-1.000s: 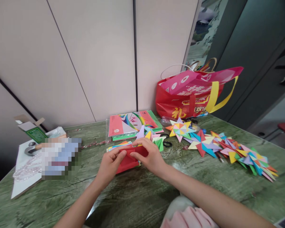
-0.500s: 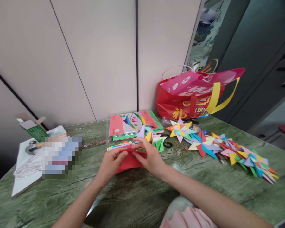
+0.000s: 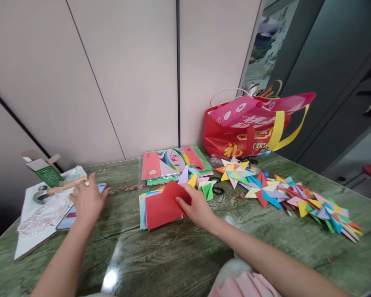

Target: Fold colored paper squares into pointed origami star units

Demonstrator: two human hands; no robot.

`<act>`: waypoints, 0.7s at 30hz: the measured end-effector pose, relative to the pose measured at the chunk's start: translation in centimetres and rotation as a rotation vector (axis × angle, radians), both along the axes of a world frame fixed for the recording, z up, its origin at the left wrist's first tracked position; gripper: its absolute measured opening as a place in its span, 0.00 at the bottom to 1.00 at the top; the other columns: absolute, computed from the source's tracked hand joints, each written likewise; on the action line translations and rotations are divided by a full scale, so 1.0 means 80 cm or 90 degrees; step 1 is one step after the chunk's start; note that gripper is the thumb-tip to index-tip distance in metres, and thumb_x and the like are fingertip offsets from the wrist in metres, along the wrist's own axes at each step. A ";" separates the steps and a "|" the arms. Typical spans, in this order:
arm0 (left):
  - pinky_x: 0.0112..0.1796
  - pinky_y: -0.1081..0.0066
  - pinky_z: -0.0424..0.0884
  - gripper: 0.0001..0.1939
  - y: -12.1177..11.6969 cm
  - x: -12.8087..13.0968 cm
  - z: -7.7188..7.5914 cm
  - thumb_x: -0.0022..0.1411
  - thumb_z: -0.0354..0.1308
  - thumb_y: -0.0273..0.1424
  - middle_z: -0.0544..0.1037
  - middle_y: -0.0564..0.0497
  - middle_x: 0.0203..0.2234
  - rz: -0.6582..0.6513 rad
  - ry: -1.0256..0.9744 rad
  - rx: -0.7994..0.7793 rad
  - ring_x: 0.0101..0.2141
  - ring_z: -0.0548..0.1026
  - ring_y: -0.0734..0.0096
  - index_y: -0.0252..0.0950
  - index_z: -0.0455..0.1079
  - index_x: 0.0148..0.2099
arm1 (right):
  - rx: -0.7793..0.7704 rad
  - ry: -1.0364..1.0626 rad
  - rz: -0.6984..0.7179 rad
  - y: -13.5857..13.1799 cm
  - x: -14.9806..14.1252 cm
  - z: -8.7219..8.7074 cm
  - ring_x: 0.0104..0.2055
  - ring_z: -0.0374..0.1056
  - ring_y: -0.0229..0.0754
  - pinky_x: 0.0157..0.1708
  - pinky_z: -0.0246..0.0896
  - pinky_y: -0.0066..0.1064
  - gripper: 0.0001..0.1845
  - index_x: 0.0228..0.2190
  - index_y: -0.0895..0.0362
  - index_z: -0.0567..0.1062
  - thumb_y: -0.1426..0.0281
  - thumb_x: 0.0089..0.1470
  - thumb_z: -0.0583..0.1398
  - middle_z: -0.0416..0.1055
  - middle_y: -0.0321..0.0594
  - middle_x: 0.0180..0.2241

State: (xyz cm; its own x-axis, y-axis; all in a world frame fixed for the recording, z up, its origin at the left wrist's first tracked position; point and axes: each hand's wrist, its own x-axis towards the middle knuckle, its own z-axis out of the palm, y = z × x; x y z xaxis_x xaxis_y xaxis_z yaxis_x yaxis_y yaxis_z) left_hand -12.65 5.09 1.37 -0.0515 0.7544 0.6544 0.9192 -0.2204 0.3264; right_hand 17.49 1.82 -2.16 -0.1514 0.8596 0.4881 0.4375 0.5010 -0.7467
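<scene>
My right hand (image 3: 196,206) pinches a red sheet of paper (image 3: 163,208) by its right edge, with a crease showing in the sheet. Beneath it lies a stack of coloured paper (image 3: 142,210), mostly covered. Over on the left, my left hand (image 3: 88,200) hovers above or touches a phone (image 3: 68,220), its fingers spread and slightly blurred; contact cannot be made out. The hand hides much of the phone. Close by are a wooden-handled tool with a curved metal head (image 3: 57,190) and a beaded strand (image 3: 40,216).
Folded paper stars (image 3: 262,187) spread across the right of the green table (image 3: 136,260). Scissors (image 3: 218,190) lie near a green folded piece (image 3: 207,191). Behind stand packs of paper (image 3: 173,161) and a red bag (image 3: 228,136). A green box (image 3: 48,173) is at far left.
My left hand has let go of the red paper and moved left to the phone. The sheet, held up and folded between both hands before, is now opened out over the stack in my right hand.
</scene>
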 end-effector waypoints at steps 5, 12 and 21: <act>0.33 0.40 0.60 0.38 0.008 -0.056 -0.017 0.46 0.55 0.49 0.70 0.24 0.40 0.325 0.099 -0.226 0.44 0.62 0.20 0.26 0.57 0.52 | -0.017 -0.017 0.008 0.000 -0.001 0.000 0.36 0.68 0.43 0.36 0.61 0.32 0.14 0.40 0.54 0.69 0.73 0.47 0.56 0.73 0.39 0.33; 0.32 0.45 0.60 0.35 0.024 -0.081 -0.036 0.42 0.57 0.49 0.73 0.33 0.35 0.328 0.033 -0.279 0.41 0.65 0.22 0.31 0.55 0.47 | -0.026 -0.002 0.004 -0.001 -0.001 0.002 0.35 0.68 0.43 0.37 0.61 0.33 0.14 0.40 0.54 0.69 0.72 0.48 0.55 0.73 0.38 0.34; 0.42 0.34 0.49 0.36 0.014 -0.039 -0.018 0.38 0.63 0.43 0.71 0.27 0.41 0.276 -0.065 -0.145 0.51 0.53 0.20 0.28 0.59 0.47 | -0.022 -0.017 -0.022 -0.001 0.001 0.007 0.38 0.67 0.44 0.38 0.61 0.34 0.16 0.41 0.55 0.69 0.70 0.47 0.58 0.72 0.40 0.35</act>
